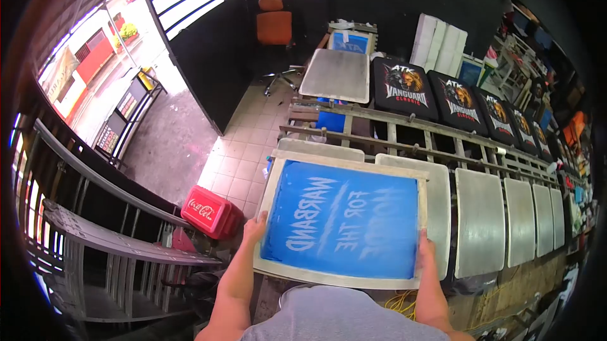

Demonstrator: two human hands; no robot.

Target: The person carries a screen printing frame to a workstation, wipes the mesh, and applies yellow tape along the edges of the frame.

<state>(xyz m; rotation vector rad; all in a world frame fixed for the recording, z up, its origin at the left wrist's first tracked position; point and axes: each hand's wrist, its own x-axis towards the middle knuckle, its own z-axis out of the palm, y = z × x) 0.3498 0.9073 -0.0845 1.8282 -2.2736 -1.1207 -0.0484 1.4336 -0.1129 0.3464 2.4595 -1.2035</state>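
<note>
Take the middle of the screen as the centre of the dial, with twelve o'clock pointing away from the person.

Closest in, yellow cord (399, 303) lies in loops at five o'clock, near the person's body; a foot could catch in it and jolt the load, though the feet are hidden.

The screen (344, 214), blue mesh in a pale frame with reversed lettering, is held flat before the waist. The left hand (255, 227) grasps its edge at nine o'clock and the right hand (427, 246) its edge at three; most fingers are hidden beneath. If one side slackened, the frame could tip and twist.

It covers part of the metal boards (480, 224) running out to three o'clock. I cannot tell whether it touches them; a low corner could knock one, and a hard edge might tear the mesh.

The red box (212, 212), past the left hand at nine, could be bumped by a sideways step.

Farther off, beyond the rails (379, 119) at twelve, printed black shirts (404, 91) line one to two o'clock; overreaching might smear them if the ink is wet.
</note>
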